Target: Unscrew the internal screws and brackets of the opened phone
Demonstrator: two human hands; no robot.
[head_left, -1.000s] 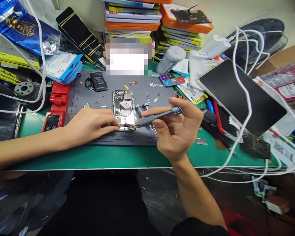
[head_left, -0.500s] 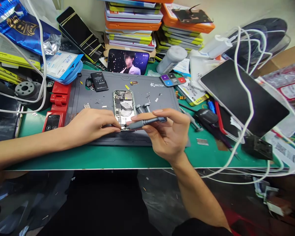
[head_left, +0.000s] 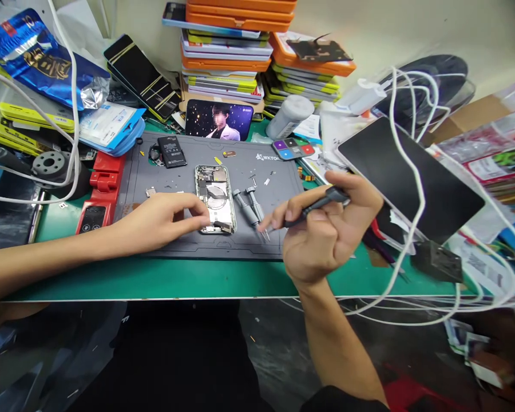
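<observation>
Probably for steadiness, my left fingers (head_left: 189,201) pinch the opened phone (head_left: 217,201) at its near-left corner; right of it, my right fingers (head_left: 300,201) grip a screwdriver (head_left: 335,196).

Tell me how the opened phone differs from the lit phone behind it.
The opened phone lies flat on the mat, while the lit phone stands propped up. The opened phone's inner parts are bare; the lit phone's screen shows an image. The opened phone points lengthwise away from the viewer; the lit phone sits sideways. Both have rounded corners.
</observation>
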